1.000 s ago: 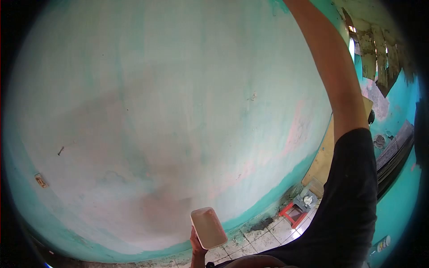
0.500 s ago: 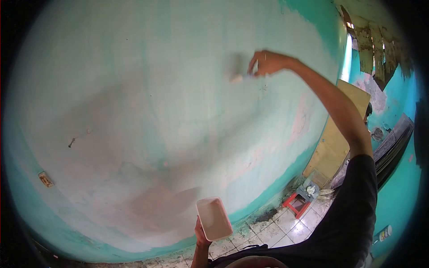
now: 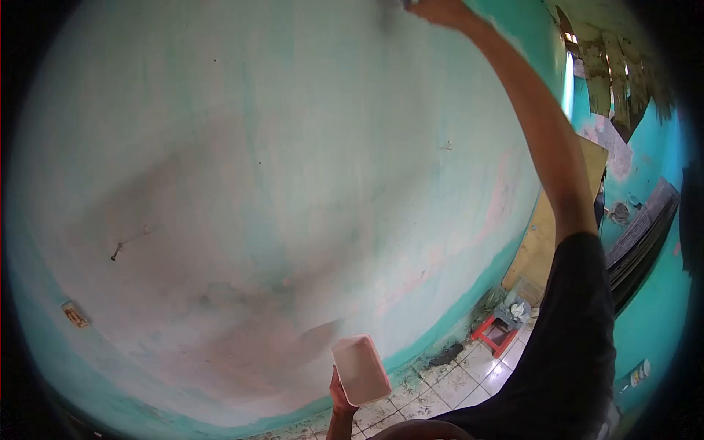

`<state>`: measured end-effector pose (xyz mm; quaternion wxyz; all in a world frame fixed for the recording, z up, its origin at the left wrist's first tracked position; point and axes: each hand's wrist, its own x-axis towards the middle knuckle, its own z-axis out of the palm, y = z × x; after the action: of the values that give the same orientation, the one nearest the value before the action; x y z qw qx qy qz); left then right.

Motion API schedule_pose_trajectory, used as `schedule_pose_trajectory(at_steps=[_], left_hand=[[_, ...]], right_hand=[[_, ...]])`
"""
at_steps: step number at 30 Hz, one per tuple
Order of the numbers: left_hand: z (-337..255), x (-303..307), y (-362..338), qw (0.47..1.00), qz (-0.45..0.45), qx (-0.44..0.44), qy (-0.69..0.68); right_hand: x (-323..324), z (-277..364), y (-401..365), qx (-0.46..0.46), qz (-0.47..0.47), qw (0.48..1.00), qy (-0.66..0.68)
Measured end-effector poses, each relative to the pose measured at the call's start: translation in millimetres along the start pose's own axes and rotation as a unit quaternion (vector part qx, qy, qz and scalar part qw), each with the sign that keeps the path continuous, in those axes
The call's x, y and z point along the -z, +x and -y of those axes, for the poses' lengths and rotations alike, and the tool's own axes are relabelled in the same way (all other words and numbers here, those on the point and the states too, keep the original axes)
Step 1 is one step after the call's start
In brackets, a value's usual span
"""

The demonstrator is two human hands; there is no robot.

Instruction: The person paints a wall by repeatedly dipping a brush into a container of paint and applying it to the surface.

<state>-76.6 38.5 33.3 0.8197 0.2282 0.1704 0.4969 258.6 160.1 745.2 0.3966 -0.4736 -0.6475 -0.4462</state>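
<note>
My left hand [image 3: 341, 392] grips a pink-rimmed rectangular plastic tub [image 3: 361, 370] by its side, low in view. Inside the tub is a pale, whitish content. My right hand [image 3: 442, 11] is raised high at the top edge, its fingers closed on a paintbrush [image 3: 406, 4]. Only a small dark bit of the brush shows; its bristles are cut off by the frame. Behind both hands stands a large wall [image 3: 308, 220], coated thin white over turquoise and pinkish patches.
A red stool [image 3: 495, 336] with a grey container on it stands on the dirty tiled floor [image 3: 480, 364]. A tan board [image 3: 529, 246] leans at the corner. Dark stacked sheets [image 3: 645, 242] lean at right. An electrical box [image 3: 75, 314] and a hook-like fitting [image 3: 117, 251] sit on the wall.
My right hand has moved up the wall with the paintbrush, to the top edge of view. The tub in my left hand appears slightly lower and farther right as the view shifts.
</note>
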Motion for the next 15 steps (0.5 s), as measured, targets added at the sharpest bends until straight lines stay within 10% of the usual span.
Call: schedule_pose_trajectory(at_steps=[3, 5, 7, 11, 15], left_hand=[[-11, 14, 1, 0.996, 0.008, -0.006, 0.09], [-20, 13, 4, 0.998, 0.012, 0.061, -0.028], [-30, 3, -2, 0.998, 0.009, 0.056, -0.039], [-27, 3, -11, 0.98, 0.078, -0.09, 0.162], [-22, 12, -13, 0.997, 0.045, -0.013, 0.059]], right_hand=[[-41, 12, -106, 0.097, -0.031, 0.994, -0.037], [-28, 52, -168, -0.059, 0.215, 0.975, 0.023], [-34, 58, -220, 0.045, 0.203, 0.977, 0.05], [0, 63, -176, -0.044, 0.467, 0.879, 0.086], [42, 45, -37, -0.101, 0.4, 0.911, 0.029]])
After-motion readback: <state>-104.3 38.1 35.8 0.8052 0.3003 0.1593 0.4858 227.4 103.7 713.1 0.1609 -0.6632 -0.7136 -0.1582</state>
